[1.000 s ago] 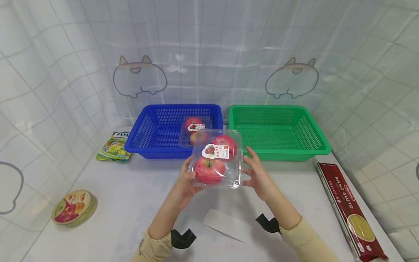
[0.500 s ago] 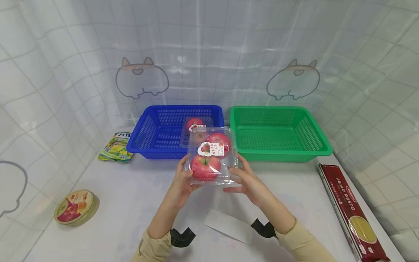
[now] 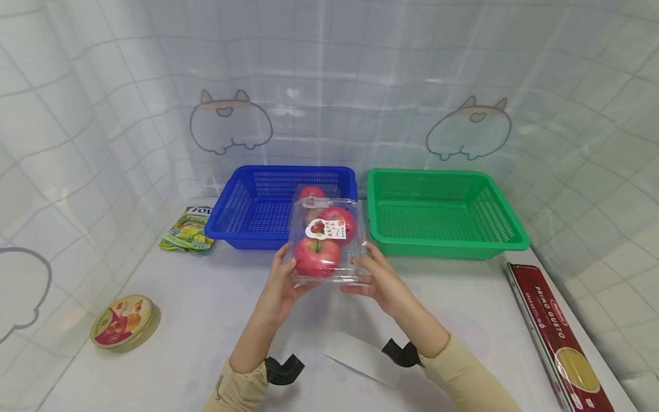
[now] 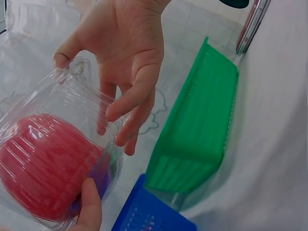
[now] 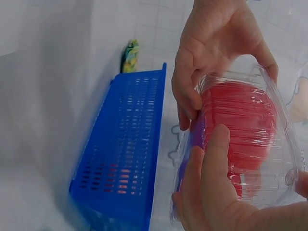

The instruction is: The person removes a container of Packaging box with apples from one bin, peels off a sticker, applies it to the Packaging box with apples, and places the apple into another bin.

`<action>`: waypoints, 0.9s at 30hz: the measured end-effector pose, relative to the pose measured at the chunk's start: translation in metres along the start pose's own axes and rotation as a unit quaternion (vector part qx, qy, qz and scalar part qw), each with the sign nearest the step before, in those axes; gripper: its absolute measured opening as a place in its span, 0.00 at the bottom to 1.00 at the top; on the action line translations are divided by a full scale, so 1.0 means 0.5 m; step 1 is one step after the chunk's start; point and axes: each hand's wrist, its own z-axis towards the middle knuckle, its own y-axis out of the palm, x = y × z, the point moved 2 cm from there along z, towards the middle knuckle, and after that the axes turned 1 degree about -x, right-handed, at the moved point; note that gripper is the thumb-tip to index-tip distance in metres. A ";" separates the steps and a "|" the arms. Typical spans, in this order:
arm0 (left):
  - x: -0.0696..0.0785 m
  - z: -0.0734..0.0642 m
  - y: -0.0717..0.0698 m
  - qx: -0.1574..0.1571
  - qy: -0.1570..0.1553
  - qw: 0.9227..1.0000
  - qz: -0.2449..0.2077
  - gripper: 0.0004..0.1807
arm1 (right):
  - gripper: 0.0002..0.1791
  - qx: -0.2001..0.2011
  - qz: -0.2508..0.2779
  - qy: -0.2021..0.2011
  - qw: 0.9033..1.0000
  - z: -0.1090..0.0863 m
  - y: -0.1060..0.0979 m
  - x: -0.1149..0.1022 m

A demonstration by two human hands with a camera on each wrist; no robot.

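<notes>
A clear plastic clamshell box of apples [image 3: 327,243] with a white label is held up, tilted, between both hands in the head view. My left hand [image 3: 280,292] grips its near left corner, thumb on the edge and fingers underneath. At the near right corner, my right hand [image 3: 382,283] holds it the same way. Ridged box walls and a red apple [image 4: 45,166] show close up in the left wrist view. Behind the held box, a second box of apples [image 3: 312,191] sits in the blue basket [image 3: 257,220], partly covered from sight.
A green basket [image 3: 437,220] stands right of the blue one. Left are a green-yellow FOX packet [image 3: 189,230] and a round lidded tub [image 3: 126,323]. A red spaghetti pack [image 3: 558,332] lies at right. White paper [image 3: 360,357] lies in front.
The held box has moved slightly left and away, now overlapping the blue basket more. My right hand, fingers spread at the box's side before, has closed in on its near right corner.
</notes>
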 end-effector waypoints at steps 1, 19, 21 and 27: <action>0.000 0.002 -0.002 0.001 0.002 1.000 0.001 0.36 | 0.37 0.002 0.003 0.000 1.000 0.003 0.002 0.000; 0.060 0.023 -0.104 0.143 0.086 0.970 0.176 0.31 | 0.36 -0.006 0.037 0.004 0.999 0.096 0.059 -0.020; 0.069 0.029 -0.128 0.197 0.110 0.947 0.226 0.29 | 0.36 -0.005 0.040 0.009 0.999 0.111 0.065 -0.022; 0.071 0.064 -0.201 0.297 0.129 0.887 0.330 0.33 | 0.33 0.006 0.060 0.014 0.998 0.161 0.080 -0.030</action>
